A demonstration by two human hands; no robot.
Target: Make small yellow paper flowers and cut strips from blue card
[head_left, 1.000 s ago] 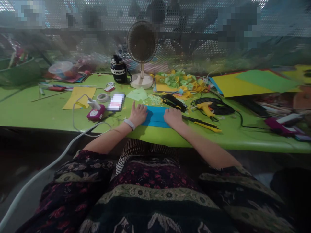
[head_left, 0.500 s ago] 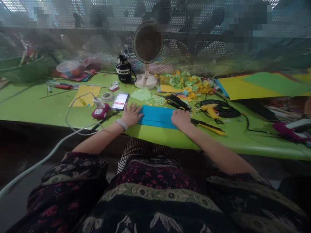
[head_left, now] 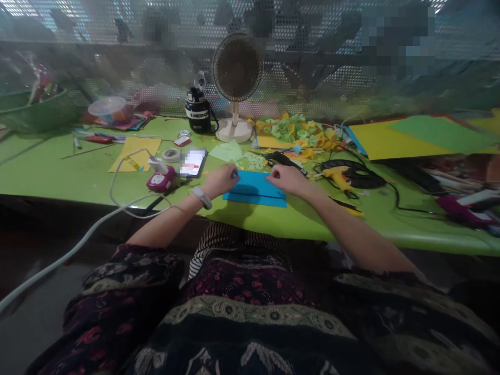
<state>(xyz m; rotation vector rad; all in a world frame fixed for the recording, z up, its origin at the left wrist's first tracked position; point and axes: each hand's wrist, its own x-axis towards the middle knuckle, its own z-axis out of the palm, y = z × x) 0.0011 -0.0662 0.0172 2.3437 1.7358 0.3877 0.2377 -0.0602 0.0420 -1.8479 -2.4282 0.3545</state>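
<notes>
A sheet of blue paper (head_left: 254, 190) lies folded on the green table in front of me, a crease line running along its near part. At its far left corner, my left hand (head_left: 221, 179) pinches the edge between thumb and fingers. The far right edge is gripped the same way by my right hand (head_left: 287, 179), and the far edge looks slightly lifted between them. Just beyond the paper lie green paper scraps (head_left: 254, 159) and a black tool (head_left: 284, 160), partly hidden by my right hand. A phone (head_left: 193, 163) rests left of my left hand.
A fan (head_left: 234, 130) and a black bottle (head_left: 198, 112) stand at the back. To the right are a yellow glue gun (head_left: 338, 177) with its cord and a yellow cutter (head_left: 349, 207). Leftward sit a purple plug adapter (head_left: 161, 179) with a white cable and a tape roll (head_left: 171, 154).
Both hands have moved from resting flat or curled on the blue paper's ends to pinching its far edge, closer together. That edge has come up a little.
</notes>
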